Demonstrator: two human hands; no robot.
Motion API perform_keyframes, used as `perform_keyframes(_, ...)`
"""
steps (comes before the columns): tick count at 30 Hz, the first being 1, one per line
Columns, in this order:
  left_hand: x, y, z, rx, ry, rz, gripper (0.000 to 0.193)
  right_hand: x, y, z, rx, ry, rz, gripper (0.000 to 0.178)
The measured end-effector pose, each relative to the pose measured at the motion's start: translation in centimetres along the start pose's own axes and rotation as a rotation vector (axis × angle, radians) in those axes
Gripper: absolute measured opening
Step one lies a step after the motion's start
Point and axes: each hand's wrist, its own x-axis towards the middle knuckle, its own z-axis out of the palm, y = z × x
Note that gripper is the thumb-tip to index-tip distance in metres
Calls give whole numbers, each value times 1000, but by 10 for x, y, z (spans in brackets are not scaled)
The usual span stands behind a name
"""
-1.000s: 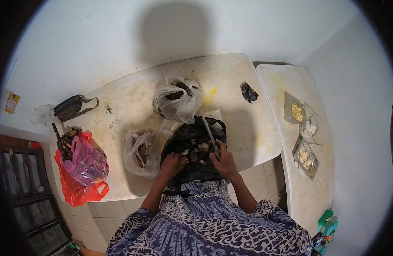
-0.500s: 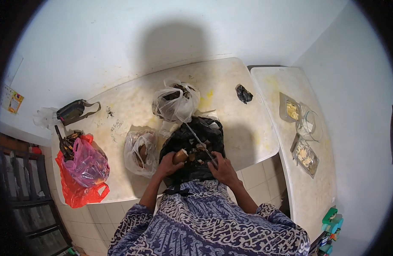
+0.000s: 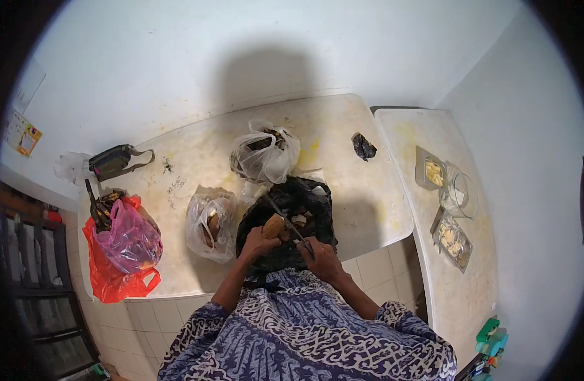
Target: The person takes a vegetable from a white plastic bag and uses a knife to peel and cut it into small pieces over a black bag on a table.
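Observation:
My left hand is closed around a brown-skinned tuber, its upper end pointing away from me. In my right hand I grip a long-bladed knife by its handle. The blade slants to the far left, close along the tuber's right side; whether it touches the skin I cannot tell. Both hands are over an opened black plastic bag, with brown and pale peelings inside. My fingers hide part of the tuber and the knife handle.
Left of the black bag stands a clear bag with brown items; a whitish bag lies beyond. Purple and red bags and a belt bag are farther left. The right table holds metal trays and a glass bowl.
The tuber has turned more upright and moved slightly right. My right hand has shifted left, bringing the knife from apart to close beside the tuber.

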Motion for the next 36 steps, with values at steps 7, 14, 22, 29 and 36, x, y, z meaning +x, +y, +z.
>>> perform_keyframes(7,1,14,5,-80,-24,6,45,7,-1,12,62,98,-3,23)
perform_keyframes(14,4,16,9,-96,-92,-72,44,18,-21,-9,-11,159,-83,18)
perform_keyframes(22,4,22,7,-160,-108,-66,44,16,-9,0,3,483,-347,23)
perform_keyframes(29,0,8,4,-351,-231,93,43,13,20,18,-206,-124,130,28)
perform_keyframes(36,-4,14,-11,-1022,-659,-184,29,6,29,17,-180,68,-117,27)
